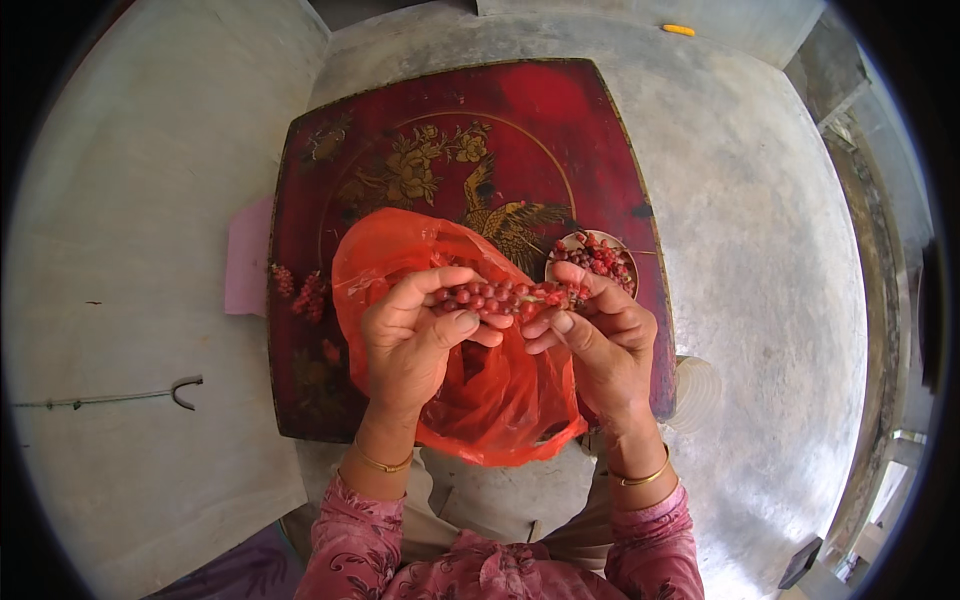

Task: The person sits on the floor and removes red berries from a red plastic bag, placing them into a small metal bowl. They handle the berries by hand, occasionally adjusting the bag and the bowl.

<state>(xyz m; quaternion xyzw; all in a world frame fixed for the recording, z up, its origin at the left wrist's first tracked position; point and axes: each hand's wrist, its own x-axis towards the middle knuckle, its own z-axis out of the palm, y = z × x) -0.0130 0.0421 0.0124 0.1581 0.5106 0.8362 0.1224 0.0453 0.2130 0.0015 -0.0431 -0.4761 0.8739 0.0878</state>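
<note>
A cluster of small round red berries (491, 297) is stretched between my two hands. My left hand (416, 334) grips its fuller end, thumb below and fingers behind. At the other end, the fingertips of my right hand (604, 322) pinch the stalk, where the pieces look ragged and bright red. Beneath both hands an orange-red plastic bag (495, 401) lies spread over the table's front edge; folds hide what it holds. A pale bowl (636, 279) of loose red berries and bits stands just beyond my right hand, which covers part of its rim.
The dark red table (450, 90) bears gold bird and flower patterns. Two berry clusters (307, 296) lie at its left edge. A pink stool or panel (247, 259) juts out on the left. A ribbed translucent container (694, 394) stands right of the table. A yellow corncob (679, 30) lies on the floor.
</note>
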